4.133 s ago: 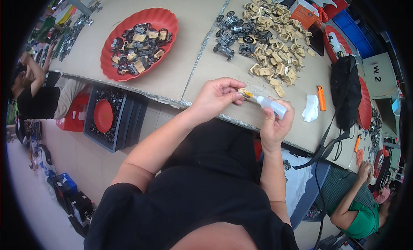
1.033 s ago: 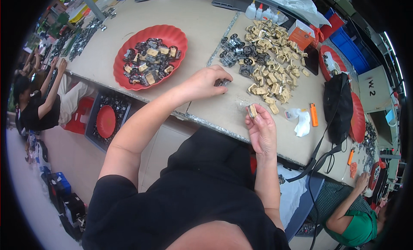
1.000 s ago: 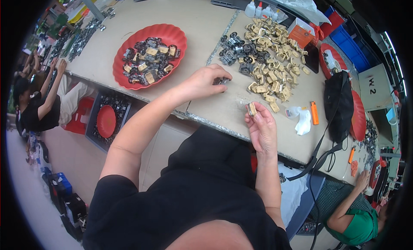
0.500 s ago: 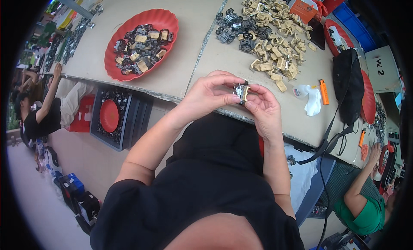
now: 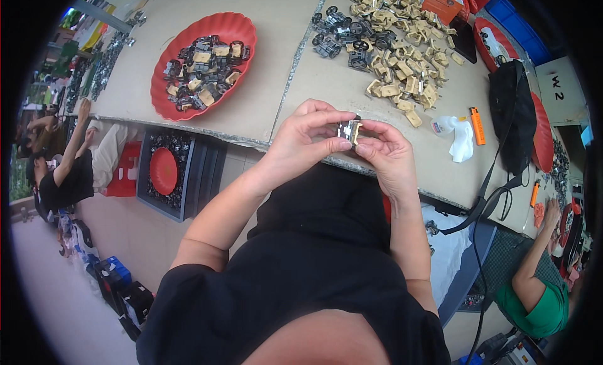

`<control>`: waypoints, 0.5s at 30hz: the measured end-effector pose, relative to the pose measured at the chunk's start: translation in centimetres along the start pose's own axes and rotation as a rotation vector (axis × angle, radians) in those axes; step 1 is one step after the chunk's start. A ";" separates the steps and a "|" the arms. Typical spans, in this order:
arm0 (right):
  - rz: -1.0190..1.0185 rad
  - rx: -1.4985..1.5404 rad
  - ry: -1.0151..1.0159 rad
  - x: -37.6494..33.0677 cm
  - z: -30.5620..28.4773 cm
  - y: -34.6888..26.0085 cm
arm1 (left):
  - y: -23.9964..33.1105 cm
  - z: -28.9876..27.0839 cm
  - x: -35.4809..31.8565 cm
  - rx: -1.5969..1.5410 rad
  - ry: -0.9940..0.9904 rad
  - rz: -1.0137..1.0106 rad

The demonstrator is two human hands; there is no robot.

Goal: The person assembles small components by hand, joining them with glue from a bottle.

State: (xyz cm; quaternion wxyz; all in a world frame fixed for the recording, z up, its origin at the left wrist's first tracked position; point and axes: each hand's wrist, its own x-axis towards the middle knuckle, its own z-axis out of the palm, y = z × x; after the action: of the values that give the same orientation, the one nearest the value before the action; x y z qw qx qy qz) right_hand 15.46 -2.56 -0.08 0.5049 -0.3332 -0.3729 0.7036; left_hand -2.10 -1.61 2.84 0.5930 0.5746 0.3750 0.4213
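Over the table's front edge, my left hand (image 5: 311, 136) pinches the dark, metallic side of a small toy car chassis (image 5: 343, 131) between thumb and fingers. A cream plastic part (image 5: 355, 132) sits against the chassis on its right side. My right hand (image 5: 388, 150) grips that cream part with thumb and fingertips, so both hands meet at one piece. Fingers cover much of it. Beyond them lies a heap of loose cream plastic parts (image 5: 408, 63), with several black-wheeled chassis (image 5: 342, 32) at its left.
A scalloped red tray (image 5: 164, 70) of assembled pieces stands at left. To the right lie a small white bottle (image 5: 443, 125), an orange lighter (image 5: 478, 126) and a black bag (image 5: 512, 117). A grey crate (image 5: 182, 205) sits below left. Co-workers sit on both sides.
My hands stay at the same spot, and the held piece has turned slightly, with the cream part and chassis closer together. The whole view has shifted a little.
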 end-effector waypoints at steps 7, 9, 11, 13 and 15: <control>0.010 0.003 -0.002 -0.3 0.0 0.0 | 0.6 -0.1 -0.1 -0.033 -0.032 -0.038; 0.006 0.004 0.002 -0.3 -0.1 0.1 | 0.4 -0.3 -0.1 -0.024 -0.036 -0.053; 0.026 -0.031 -0.012 -0.4 -0.1 0.2 | 0.3 -0.2 -0.2 -0.020 -0.039 -0.069; 0.028 -0.020 0.004 -0.4 0.1 -0.1 | 0.3 0.1 -0.1 -0.050 -0.015 -0.051; 0.030 -0.011 0.018 -0.3 0.1 -0.3 | 0.4 0.2 0.0 -0.047 -0.008 -0.060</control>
State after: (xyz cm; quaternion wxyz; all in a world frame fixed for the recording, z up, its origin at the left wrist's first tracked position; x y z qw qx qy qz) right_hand 15.61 -2.83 0.21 0.4957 -0.3479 -0.3670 0.7061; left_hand -1.95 -1.68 3.27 0.6202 0.5510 0.3795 0.4096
